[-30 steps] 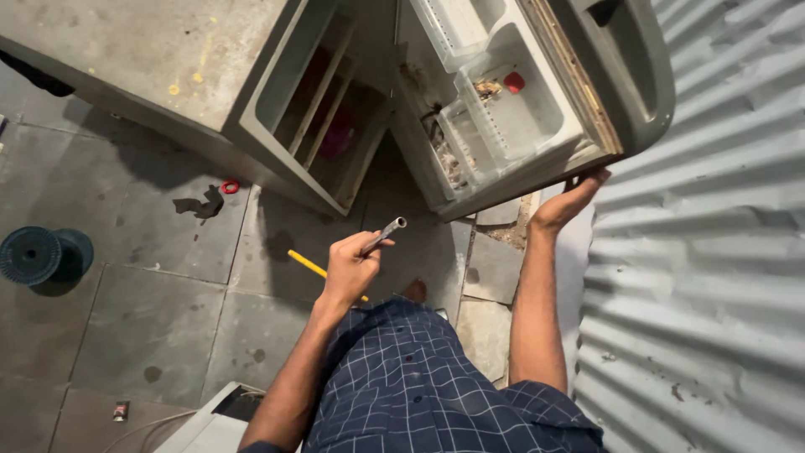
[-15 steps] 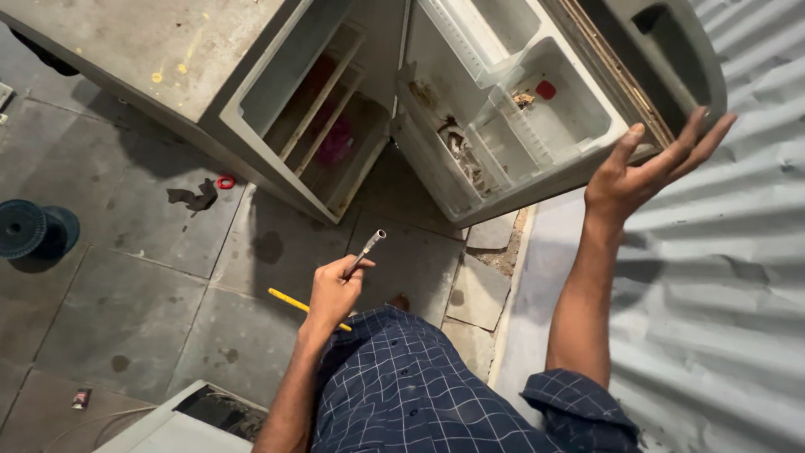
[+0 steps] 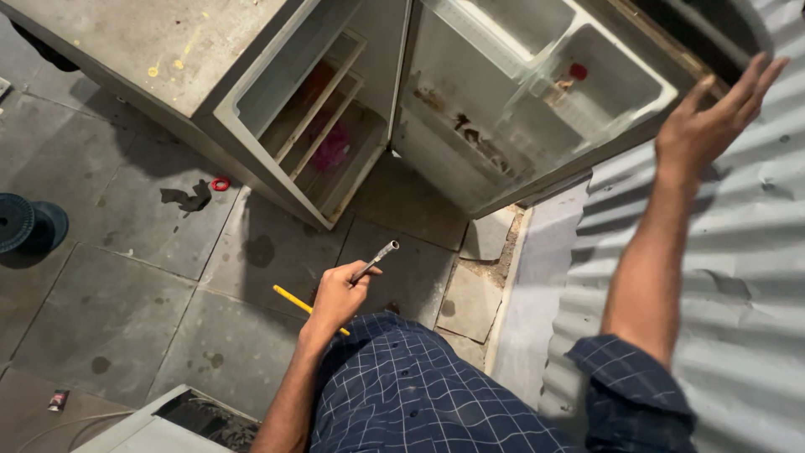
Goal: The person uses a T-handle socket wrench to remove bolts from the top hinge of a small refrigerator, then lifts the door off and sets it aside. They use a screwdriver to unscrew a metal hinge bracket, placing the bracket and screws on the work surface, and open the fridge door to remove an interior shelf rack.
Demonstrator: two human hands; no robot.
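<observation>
**Head view: tool in the left hand, open right hand up by the fridge door**

Head camera looks straight down past a checked blue shirt (image 3: pixel 419 394) at a small grey fridge (image 3: pixel 151 50) lying on a tiled floor (image 3: pixel 126 310). Its door (image 3: pixel 537 117) is swung wide, so the door shelves and the racks inside show.

The left hand (image 3: pixel 335 295) is closed around a short metal rod (image 3: pixel 376 260), seemingly a tube spanner. Its fingers are clamped on the lower end and the open tip points up toward the gap between cabinet and door. A yellow stick (image 3: pixel 289 298), a pencil or a screwdriver handle, lies on the floor just under that hand.

The right hand (image 3: pixel 713 117) is raised with the fingers spread apart, holding nothing. It is close to the door's outer edge, in front of a corrugated metal sheet (image 3: pixel 755 268). Whether it touches the door I cannot tell.

As a judgement, this is a positioning step: the tool is gripped but not on any fastener. Putting it to use would call for steadying the door with the free hand and bringing the rod's tip down to the hinge side.

A red ring (image 3: pixel 220 184) and a dark blue spool (image 3: pixel 17 222) lie well apart on the floor to the left.
</observation>
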